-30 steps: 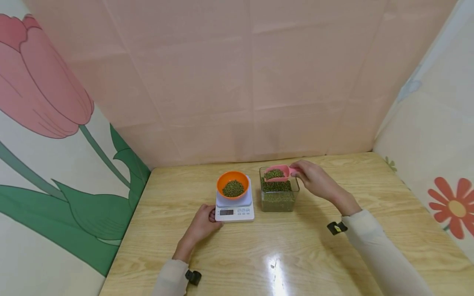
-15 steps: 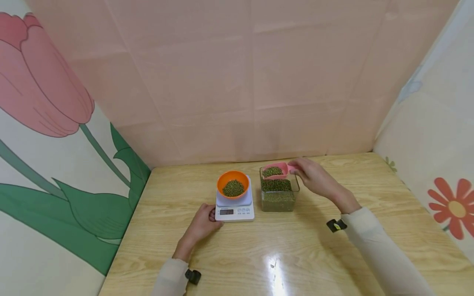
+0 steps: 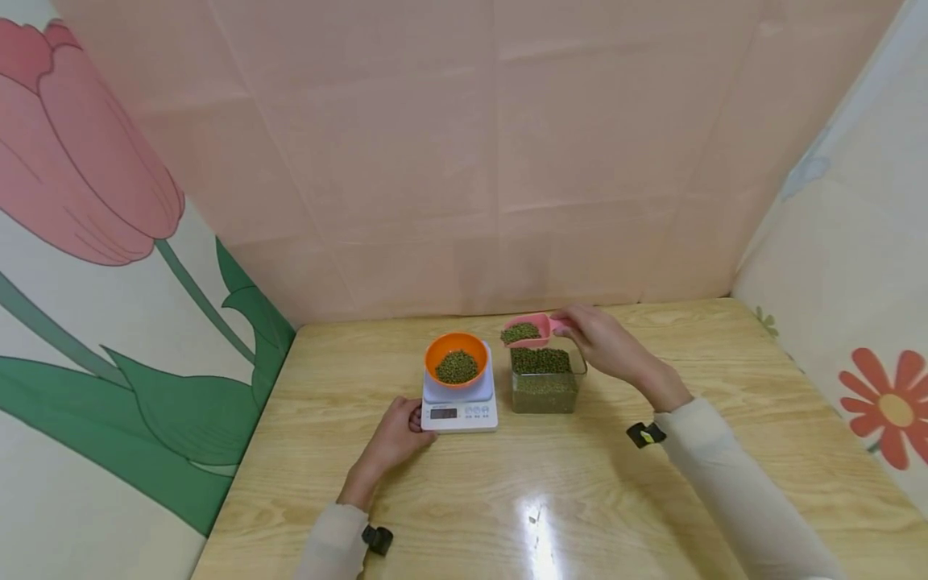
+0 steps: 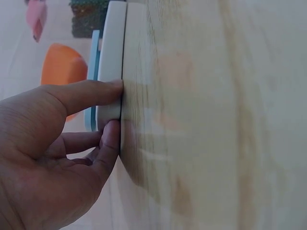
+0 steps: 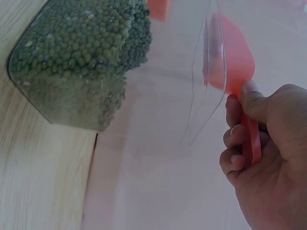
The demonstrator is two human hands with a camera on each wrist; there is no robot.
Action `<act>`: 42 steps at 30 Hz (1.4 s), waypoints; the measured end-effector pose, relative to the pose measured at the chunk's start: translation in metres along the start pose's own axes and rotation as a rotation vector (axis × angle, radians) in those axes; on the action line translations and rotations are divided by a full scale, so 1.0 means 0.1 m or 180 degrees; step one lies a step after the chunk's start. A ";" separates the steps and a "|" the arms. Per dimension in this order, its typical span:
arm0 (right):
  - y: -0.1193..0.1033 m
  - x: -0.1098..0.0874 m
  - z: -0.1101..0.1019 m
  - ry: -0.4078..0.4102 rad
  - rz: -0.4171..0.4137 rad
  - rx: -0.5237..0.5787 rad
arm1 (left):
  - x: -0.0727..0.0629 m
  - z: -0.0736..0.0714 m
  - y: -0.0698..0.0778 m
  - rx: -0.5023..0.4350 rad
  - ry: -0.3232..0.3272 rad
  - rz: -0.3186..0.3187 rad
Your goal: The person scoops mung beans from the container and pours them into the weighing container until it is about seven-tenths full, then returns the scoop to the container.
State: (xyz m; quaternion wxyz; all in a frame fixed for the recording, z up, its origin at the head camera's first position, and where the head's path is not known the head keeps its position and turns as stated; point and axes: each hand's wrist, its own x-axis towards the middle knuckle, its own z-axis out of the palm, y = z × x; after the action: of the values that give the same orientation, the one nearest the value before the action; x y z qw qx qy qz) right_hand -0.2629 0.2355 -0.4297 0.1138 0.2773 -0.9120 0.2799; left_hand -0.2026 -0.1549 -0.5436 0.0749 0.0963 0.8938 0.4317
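Observation:
My right hand (image 3: 607,345) grips the handle of a pink scoop (image 3: 540,329), with thumb and curled fingers round it in the right wrist view. Green mung beans (image 3: 519,333) fill the scoop, which hangs over the back left of a clear container (image 3: 582,372). More mung beans (image 5: 76,52) lie in that container. My left hand (image 3: 395,436) holds the front left corner of a white kitchen scale (image 3: 473,426), thumb (image 4: 98,91) on its front edge and fingers bent at its side. An orange bowl (image 3: 456,341) with a heap of mung beans stands on the scale's platform.
Scale and container stand side by side on a wooden table (image 3: 348,358), a narrow gap between them. A pink sheet (image 3: 406,201) hangs behind the table's back edge. Flower-painted walls (image 3: 812,242) flank both sides.
The right hand has moved the loaded scoop left and slightly up, from inside the container's rim to above its back left. The left hand stays at the scale.

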 end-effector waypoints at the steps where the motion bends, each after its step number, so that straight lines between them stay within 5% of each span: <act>1: -0.01 0.01 0.00 -0.0013 -0.0001 0.0006 | 0.00 0.00 0.00 -0.0016 -0.0001 0.0005; 12: -0.11 0.10 0.10 0.0037 -0.0228 -0.0017 | 0.00 0.00 -0.03 -0.0052 -0.0012 0.0000; 42: -0.29 0.33 0.23 -0.0356 -0.0150 -0.0071 | -0.01 -0.01 -0.01 -0.0019 -0.0022 0.0026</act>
State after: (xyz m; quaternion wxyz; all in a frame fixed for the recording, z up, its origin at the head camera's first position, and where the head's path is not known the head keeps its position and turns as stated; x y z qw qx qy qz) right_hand -0.2750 0.1873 -0.4237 0.0724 0.3126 -0.9132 0.2510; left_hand -0.2023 -0.1558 -0.5436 0.0765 0.1013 0.8918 0.4342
